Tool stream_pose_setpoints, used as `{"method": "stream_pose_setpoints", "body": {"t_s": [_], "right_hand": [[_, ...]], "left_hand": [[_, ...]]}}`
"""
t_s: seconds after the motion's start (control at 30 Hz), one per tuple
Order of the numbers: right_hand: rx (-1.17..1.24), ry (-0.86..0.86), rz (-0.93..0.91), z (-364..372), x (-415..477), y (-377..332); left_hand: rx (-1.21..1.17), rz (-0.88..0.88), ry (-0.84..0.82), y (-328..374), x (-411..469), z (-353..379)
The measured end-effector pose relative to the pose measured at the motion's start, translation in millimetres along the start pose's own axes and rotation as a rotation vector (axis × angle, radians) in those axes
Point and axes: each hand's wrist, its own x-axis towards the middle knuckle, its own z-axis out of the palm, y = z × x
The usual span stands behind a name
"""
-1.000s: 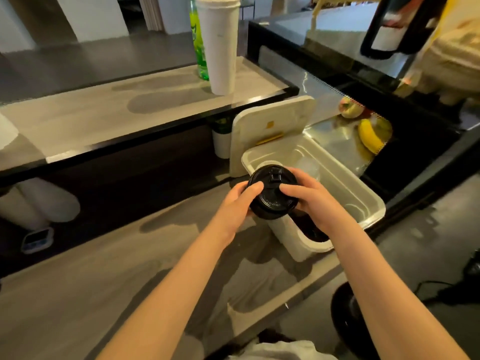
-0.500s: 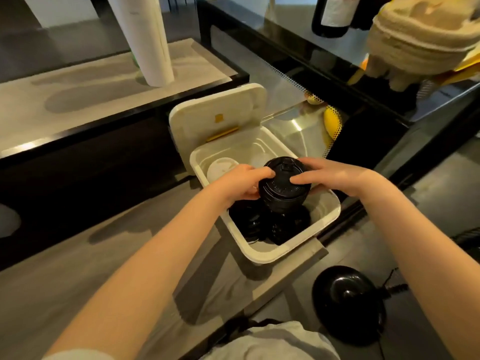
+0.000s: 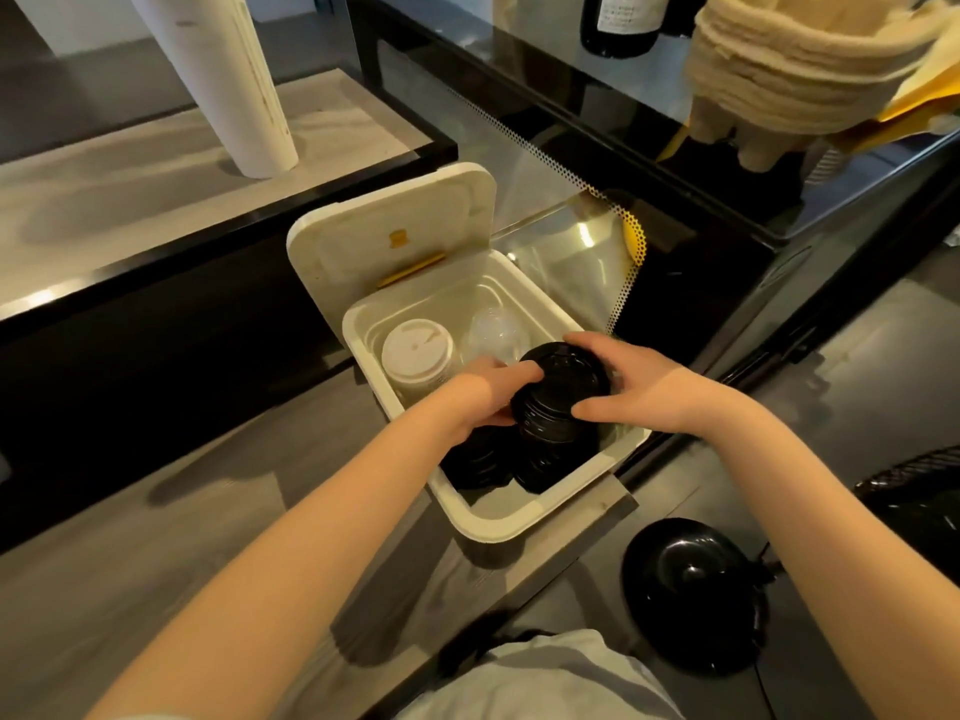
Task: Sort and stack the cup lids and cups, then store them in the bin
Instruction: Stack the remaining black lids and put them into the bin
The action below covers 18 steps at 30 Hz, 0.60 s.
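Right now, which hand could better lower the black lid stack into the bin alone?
Right, probably: the right hand spans the black lid stack, thumb near, fingers far; the left hand holds only one side.

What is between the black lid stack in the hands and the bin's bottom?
Nothing blocks the mouth: the bin has its cover open. Under the black lid stack, loose black lids already lie in the bin's near end; it would likely land on them. The white lids and clear lids sit at the far end.
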Motion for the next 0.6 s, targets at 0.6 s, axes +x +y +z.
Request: {"method": "stream_pose_setpoints", "body": {"t_s": [0.6], "right_hand": [[0.36,0.074,0.029,15.6,8.3,10.6]], "left_hand": [[-0.451,0.088,0.188,11.0,-22.3,-30.5]]}}
